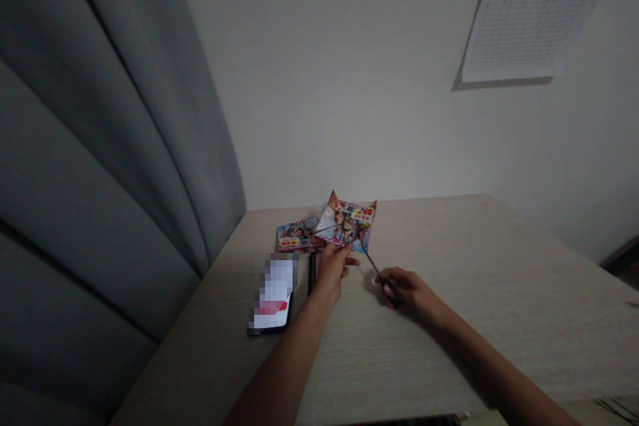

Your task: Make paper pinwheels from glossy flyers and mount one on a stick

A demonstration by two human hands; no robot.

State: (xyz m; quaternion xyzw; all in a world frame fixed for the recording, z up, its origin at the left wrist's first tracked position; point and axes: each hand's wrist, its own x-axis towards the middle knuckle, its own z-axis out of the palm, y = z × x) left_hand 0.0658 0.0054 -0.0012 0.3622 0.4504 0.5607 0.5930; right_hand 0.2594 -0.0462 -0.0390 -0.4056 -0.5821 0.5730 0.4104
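1. Head view: your right hand (402, 289) had its fingers wrapped around the dark handle of the scissors (374, 266), near the centre of the frame, right of the middle.
2. The scissors' long axis ran diagonally, handle toward the lower right and tip toward the upper left, where it met the lower right edge of the printed sheet (347, 223) in the picture.
3. The metal thus lay up and to the left of your right-hand grip.
4. The sheet looked nearly square, so its long axis was hard to tell; two pointed corners stuck toward the top of the frame.
5. Your left hand (333, 267) met the sheet's lower edge, leaving most of it above your fingers; you could not tell whether they pinched it.
6. Left of the sheet was a second leaflet (294, 235), with a phone (273, 296) below it.
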